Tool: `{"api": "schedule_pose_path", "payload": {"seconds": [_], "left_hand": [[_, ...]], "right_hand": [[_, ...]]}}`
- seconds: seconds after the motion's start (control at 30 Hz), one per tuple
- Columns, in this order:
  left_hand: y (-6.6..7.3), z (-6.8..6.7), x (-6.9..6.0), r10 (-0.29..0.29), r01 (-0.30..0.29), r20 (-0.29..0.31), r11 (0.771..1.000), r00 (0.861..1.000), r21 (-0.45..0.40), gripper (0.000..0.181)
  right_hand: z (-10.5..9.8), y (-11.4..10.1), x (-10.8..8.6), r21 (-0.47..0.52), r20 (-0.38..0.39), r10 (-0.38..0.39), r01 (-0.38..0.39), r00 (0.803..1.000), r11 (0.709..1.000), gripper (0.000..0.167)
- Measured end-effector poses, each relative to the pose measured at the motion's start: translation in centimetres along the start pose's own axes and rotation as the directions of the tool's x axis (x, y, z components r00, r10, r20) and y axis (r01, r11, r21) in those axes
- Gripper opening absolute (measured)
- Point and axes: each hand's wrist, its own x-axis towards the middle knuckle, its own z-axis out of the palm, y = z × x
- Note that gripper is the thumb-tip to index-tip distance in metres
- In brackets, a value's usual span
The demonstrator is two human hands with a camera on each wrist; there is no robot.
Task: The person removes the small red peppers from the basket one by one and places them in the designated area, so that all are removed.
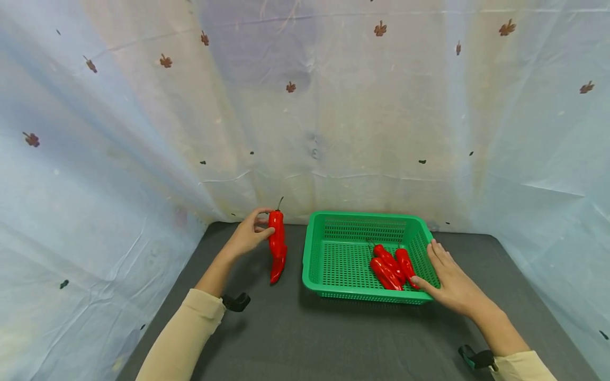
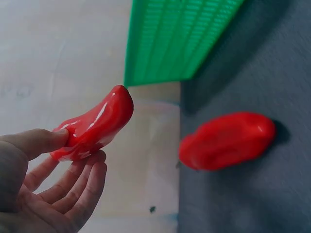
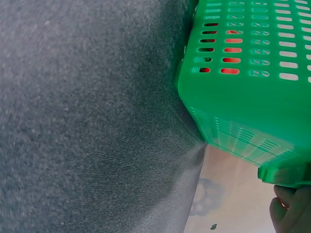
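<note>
My left hand (image 1: 249,234) pinches a glossy red chili pepper (image 1: 276,227) between thumb and fingers, its thin stem pointing up. In the left wrist view the held pepper (image 2: 99,124) hangs in the air, apart from a second red pepper (image 2: 228,141) lying on the dark table. From the head camera that second pepper (image 1: 278,266) shows partly behind the held one. A green basket (image 1: 367,290) stands to the right with 3 red peppers (image 1: 388,264) in its right half. My right hand (image 1: 455,283) rests at the basket's right rim, fingers extended, thumb over the front corner.
The dark grey table (image 1: 362,338) carries the basket and the loose pepper. Pale plastic sheeting (image 1: 352,127) with brown leaf marks hangs behind and along both sides, close behind the basket's far rim.
</note>
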Motion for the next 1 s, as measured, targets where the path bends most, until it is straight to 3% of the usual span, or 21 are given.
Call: {"api": "schedule_pose_path", "payload": {"seconds": [0.43, 0.63, 1.0], "left_hand": [[-4.6, -0.9, -0.1, -0.086, 0.085, 0.005, 0.988, 0.996, 0.125, 0.056], [-6.9, -0.7, -0.2, -0.151, 0.141, 0.049, 0.975, 0.987, 0.17, 0.057], [-8.2, -0.3, -0.6, -0.22, 0.201, 0.132, 0.969, 0.966, 0.144, 0.054]], "right_hand": [[0.0, 0.0, 0.0, 0.001, 0.003, 0.006, -0.006, 1.0, 1.0, 0.105], [0.1, 0.1, 0.0, 0.001, 0.002, 0.008, -0.008, 1.0, 1.0, 0.105], [0.0, 0.1, 0.0, 0.001, -0.002, 0.005, -0.005, 1.0, 1.0, 0.105]]}}
